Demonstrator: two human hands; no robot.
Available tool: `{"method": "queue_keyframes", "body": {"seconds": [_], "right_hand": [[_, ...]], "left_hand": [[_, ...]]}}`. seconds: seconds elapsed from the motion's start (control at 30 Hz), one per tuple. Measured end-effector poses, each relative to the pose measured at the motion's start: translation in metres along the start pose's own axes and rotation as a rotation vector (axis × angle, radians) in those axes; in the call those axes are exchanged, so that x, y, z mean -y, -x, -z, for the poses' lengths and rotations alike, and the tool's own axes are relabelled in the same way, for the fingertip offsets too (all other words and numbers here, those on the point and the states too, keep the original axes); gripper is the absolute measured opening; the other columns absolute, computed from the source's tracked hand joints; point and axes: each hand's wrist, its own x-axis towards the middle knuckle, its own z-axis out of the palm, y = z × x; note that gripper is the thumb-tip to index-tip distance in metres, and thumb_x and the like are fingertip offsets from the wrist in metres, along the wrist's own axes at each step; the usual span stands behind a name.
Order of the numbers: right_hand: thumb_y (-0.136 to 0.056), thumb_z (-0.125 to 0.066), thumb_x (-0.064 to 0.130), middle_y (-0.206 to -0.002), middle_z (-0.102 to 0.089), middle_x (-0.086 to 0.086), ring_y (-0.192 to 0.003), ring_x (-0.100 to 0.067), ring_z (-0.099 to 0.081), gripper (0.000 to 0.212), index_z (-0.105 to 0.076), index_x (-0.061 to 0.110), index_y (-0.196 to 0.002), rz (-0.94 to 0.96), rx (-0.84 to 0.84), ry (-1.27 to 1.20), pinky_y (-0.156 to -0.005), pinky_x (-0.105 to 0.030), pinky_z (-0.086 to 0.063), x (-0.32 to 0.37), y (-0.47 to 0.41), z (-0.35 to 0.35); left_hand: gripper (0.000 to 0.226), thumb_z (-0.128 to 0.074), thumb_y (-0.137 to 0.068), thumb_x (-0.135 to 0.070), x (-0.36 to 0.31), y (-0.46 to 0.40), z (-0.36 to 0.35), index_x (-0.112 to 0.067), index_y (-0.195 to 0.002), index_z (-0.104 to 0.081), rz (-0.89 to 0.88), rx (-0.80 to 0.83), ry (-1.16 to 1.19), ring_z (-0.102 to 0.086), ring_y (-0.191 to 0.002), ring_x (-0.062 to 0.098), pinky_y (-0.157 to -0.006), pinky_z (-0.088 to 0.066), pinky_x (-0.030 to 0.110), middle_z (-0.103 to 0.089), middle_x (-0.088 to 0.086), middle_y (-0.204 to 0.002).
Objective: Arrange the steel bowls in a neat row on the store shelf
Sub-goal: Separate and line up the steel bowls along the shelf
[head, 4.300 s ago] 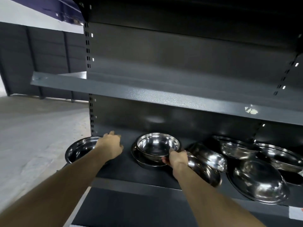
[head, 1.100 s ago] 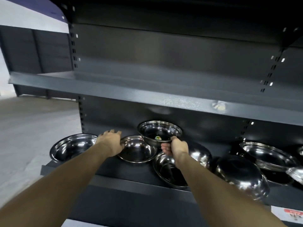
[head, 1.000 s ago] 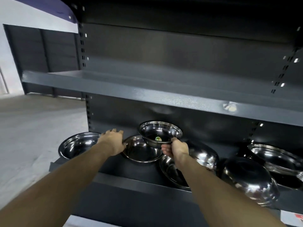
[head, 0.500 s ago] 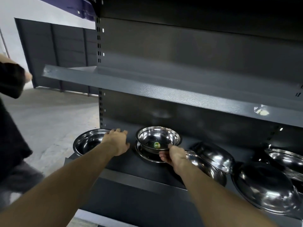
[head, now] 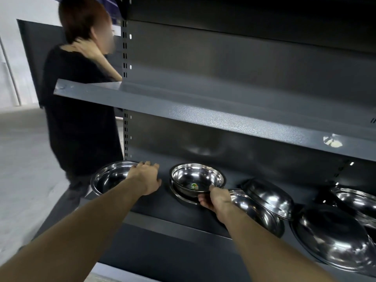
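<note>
Moved: small bowl [head: 197,179] now nested in another bowl [head: 184,198]; a bystander [head: 81,94] has arrived at the shelf's [head: 173,222] left end.
Right hand [head: 216,200]: pinches small bowl's rim.
Left hand [head: 145,178]: fingers relaxed, touching end bowl [head: 109,177].
Right side: jumbled bowls [head: 264,197].

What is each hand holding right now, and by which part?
Right hand pinches the stickered steel bowl by its near rim. Left hand rests open beside the leftmost bowl, holding nothing.
</note>
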Motion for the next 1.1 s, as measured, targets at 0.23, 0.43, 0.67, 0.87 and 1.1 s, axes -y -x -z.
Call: {"method": "queue_keyframes", "body": {"seconds": [0.23,0.43,0.67,0.87,1.1], "right_hand": [[-0.105,-0.042,0.021,-0.055,-0.068,-0.013,-0.046,-0.02,-0.063,0.038,-0.058,-0.002,-0.079,0.008,0.024,-0.012,-0.04,-0.023,-0.054,0.002,0.003,0.001],[-0.101,-0.054,0.025,-0.063,-0.067,-0.013,-0.04,-0.017,-0.058,0.032,-0.06,0.001,-0.082,0.042,-0.046,0.102,-0.034,-0.02,-0.046,-0.005,0.0,0.005],[-0.095,-0.057,0.042,-0.074,-0.074,-0.011,-0.039,-0.015,-0.058,0.047,-0.066,-0.003,-0.106,0.085,-0.177,0.354,-0.035,-0.02,-0.043,-0.002,-0.011,0.032],[-0.095,-0.056,0.043,-0.124,-0.067,-0.019,-0.117,-0.035,-0.062,0.053,-0.06,-0.001,-0.126,0.123,-0.328,0.434,-0.1,-0.034,-0.049,0.005,-0.021,0.086],[-0.097,-0.055,0.039,-0.13,-0.063,-0.022,-0.124,-0.038,-0.057,0.056,-0.052,-0.003,-0.133,0.11,-0.515,0.341,-0.104,-0.036,-0.044,0.012,-0.023,0.176]], "left_hand": [[0.057,-0.047,-0.095,-0.042,-0.006,-0.003,-0.005,-0.016,-0.144,-0.036,-0.009,0.001,-0.011,-0.037,-0.137,0.029,-0.113,-0.033,0.042,-0.043,0.009,-0.146],[0.057,-0.049,-0.093,-0.044,-0.013,-0.004,-0.008,-0.017,-0.143,-0.038,-0.01,-0.001,-0.035,-0.038,-0.137,0.03,-0.113,-0.032,0.041,-0.045,0.009,-0.146],[0.057,-0.049,-0.093,-0.044,-0.026,-0.01,-0.007,-0.016,-0.142,-0.039,-0.029,0.007,-0.045,-0.041,-0.135,0.029,-0.112,-0.034,0.043,-0.046,0.009,-0.144],[0.054,-0.049,-0.093,-0.043,-0.076,-0.027,-0.012,-0.019,-0.141,-0.042,-0.117,0.009,-0.06,-0.045,-0.131,0.028,-0.107,-0.037,0.041,-0.05,0.007,-0.141],[0.053,-0.049,-0.091,-0.041,-0.169,-0.045,-0.02,-0.019,-0.139,-0.046,-0.293,-0.017,-0.022,-0.046,-0.13,0.027,-0.107,-0.038,0.041,-0.051,0.006,-0.14]]}}
